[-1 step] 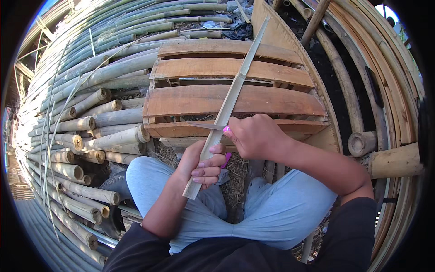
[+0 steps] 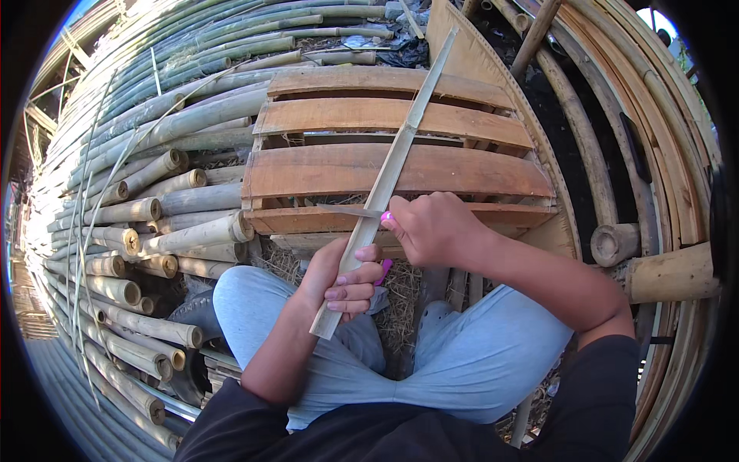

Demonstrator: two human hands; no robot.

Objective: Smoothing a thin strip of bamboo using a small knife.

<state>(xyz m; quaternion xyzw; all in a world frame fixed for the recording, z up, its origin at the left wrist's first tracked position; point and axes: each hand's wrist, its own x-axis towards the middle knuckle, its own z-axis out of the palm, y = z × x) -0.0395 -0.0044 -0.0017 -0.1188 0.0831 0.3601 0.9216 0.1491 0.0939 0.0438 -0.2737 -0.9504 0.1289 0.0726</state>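
The knife (image 2: 352,210) has shifted slightly since the earlier frame, its tip now a touch farther left and higher, and the right hand (image 2: 431,229) has moved a little with it, while the left hand (image 2: 354,276) and the bamboo strip (image 2: 391,167) look unchanged. The right grip is curled tight around the knife's pink handle, and the blade lies across the strip, pointing left, just beyond the left hand. The left grip is wrapped around the strip near its lower end, with fingers folded over it from the right; a pink thing (image 2: 385,271) shows beside those fingers, mostly hidden. The strip slants from above the person's lap up and to the right, over the slatted wooden surface (image 2: 308,171); whether it rests on the slats I cannot tell. Its far end comes up just beside a tan panel (image 2: 479,55). Below the hands are bent knees in light blue trousers (image 2: 485,354), with dry straw (image 2: 400,327) on the ground between them. Cut bamboo poles (image 2: 204,233) are piled to the left, and long planks (image 2: 654,138) curve along the right.
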